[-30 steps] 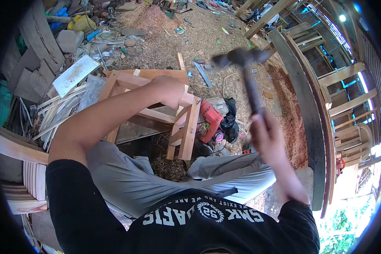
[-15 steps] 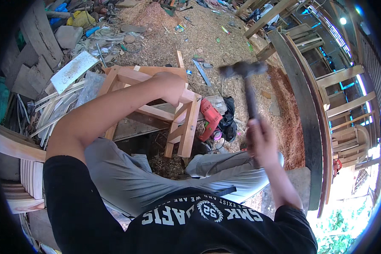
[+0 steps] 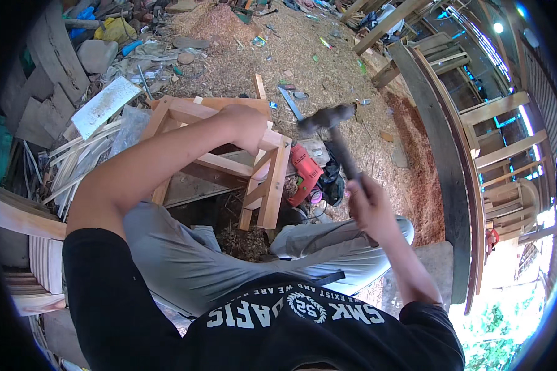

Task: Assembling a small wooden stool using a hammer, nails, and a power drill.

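Note:
My left hand [image 3: 244, 127] is closed around a rail of a small wooden frame [image 3: 269, 191], which looks like a stool or chair base lying on its side before my knees. My right hand [image 3: 372, 210] grips the dark handle of a hammer [image 3: 346, 148]. The hammer's head is raised in the air to the right of the frame, apart from it. The near corner post of the frame points toward me. My left fingers are partly hidden behind the back of the hand.
Right of the frame a red power drill [image 3: 306, 173] lies by a black bag [image 3: 334, 182]. A metal ruler [image 3: 290, 102] rests on the sawdust beyond. Thin wood strips [image 3: 83, 157] and a white board [image 3: 105, 106] are at left. A long dark plank [image 3: 436, 142] runs along the right.
My right hand has swung the hammer left and slightly downward, closer to the frame. My left hand stays on the wooden rail, and the frame has hardly shifted.

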Demonstrator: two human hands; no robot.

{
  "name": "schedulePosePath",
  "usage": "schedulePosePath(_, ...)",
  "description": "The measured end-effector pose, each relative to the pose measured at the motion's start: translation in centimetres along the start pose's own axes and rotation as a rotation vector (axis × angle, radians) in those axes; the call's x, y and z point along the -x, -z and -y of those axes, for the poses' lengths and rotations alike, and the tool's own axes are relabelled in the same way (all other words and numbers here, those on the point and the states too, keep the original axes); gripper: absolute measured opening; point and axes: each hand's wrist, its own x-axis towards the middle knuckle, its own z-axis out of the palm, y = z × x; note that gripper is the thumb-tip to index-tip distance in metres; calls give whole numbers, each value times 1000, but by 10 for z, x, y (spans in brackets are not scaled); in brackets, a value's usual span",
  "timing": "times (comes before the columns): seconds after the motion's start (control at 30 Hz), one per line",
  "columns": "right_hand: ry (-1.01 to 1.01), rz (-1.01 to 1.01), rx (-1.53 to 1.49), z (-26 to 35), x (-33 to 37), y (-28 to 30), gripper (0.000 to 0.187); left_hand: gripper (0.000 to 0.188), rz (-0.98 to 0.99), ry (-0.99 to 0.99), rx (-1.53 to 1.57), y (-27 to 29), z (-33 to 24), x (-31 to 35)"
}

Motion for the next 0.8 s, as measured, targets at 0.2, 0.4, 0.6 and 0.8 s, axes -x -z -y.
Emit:
schedulePosePath(0.2, 319, -512, -543, 97, -9, 37, 34, 37, 51, 33, -12, 0, 1, 5)
schedulePosePath(0.4, 621, -241, 483, -32, -9, -26, 23, 36, 34, 34, -6, 4, -5, 6)
schedulePosePath(0.6, -157, -167, -285, 29, -1, 11, 27, 36, 23, -11, 0, 0, 3, 1)
schedulePosePath(0.8, 344, -561, -506, 83, -7, 44, 25, 38, 35, 22, 1, 2, 0, 6)
